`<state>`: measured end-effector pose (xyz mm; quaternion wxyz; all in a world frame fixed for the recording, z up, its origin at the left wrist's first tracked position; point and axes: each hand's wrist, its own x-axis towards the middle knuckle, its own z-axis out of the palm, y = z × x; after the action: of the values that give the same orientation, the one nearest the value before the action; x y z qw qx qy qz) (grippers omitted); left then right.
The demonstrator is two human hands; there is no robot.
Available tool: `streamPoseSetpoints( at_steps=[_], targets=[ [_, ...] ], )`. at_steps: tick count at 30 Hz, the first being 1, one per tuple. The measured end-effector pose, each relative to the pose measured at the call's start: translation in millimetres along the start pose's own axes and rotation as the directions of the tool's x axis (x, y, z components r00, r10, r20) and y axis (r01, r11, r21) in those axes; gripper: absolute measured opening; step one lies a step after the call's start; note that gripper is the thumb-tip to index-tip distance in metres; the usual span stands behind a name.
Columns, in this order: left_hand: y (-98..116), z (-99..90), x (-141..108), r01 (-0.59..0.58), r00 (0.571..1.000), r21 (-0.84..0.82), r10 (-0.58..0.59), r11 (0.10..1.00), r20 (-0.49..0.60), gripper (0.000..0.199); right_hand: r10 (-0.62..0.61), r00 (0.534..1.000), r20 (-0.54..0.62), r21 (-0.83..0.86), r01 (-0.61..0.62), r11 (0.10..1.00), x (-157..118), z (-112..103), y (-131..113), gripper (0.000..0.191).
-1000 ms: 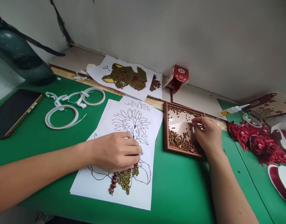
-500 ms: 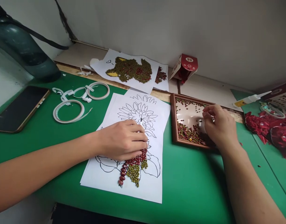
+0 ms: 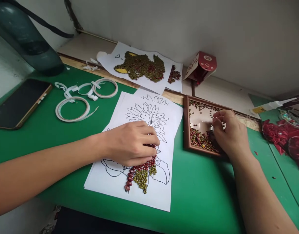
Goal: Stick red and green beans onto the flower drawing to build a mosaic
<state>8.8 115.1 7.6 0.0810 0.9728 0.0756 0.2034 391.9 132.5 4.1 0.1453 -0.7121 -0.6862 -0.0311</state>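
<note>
Head view: at lower centre, red and green beans [image 3: 140,178] lie on a flower drawing [image 3: 158,196]. At centre, the left hand [image 3: 133,144] lies over it, fingers curled; any grip is hidden. Right of centre, the right hand [image 3: 228,131] is over a framed tray [image 3: 187,130] of loose beans [image 3: 199,139], thumb and forefinger nearly together, any hold unclear. Farther, at upper centre, sits a bean-covered animal picture [image 3: 142,67].
</note>
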Motion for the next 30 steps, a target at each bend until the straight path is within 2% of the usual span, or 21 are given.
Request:
streamPoseSetpoints(
  at_steps=[6, 15, 25, 30],
  targets=[
    [-1.0, -1.2, -1.6, 0.024, 0.999, -0.037, -0.023, 0.999, 0.038, 0.015, -0.062, 0.995, -0.077, -0.021, 0.06, 0.998, -2.8, -0.8, 2.1, 0.011],
    [1.9, -1.0, 0.6, -0.024, 0.999, -0.084, 0.028, 0.996, 0.038, 0.015, -0.105, 0.992, -0.073, -0.005, 0.104, 0.995, -3.1, -0.7, 5.4, 0.013],
    [4.3, -4.0, 3.2, 0.042, 0.995, -0.104, -0.032, 0.994, 0.096, 0.012, -0.094, 0.993, -0.07, 0.018, 0.096, 0.995, -3.5, -0.6, 5.7, 0.011],
    [2.5, -1.4, 2.8, 0.02, 0.994, -0.104, -0.008, 0.994, 0.111, 0.026, -0.084, 0.995, -0.059, 0.007, 0.085, 0.996, -3.7, -1.5, 4.4, 0.012]
  ],
)
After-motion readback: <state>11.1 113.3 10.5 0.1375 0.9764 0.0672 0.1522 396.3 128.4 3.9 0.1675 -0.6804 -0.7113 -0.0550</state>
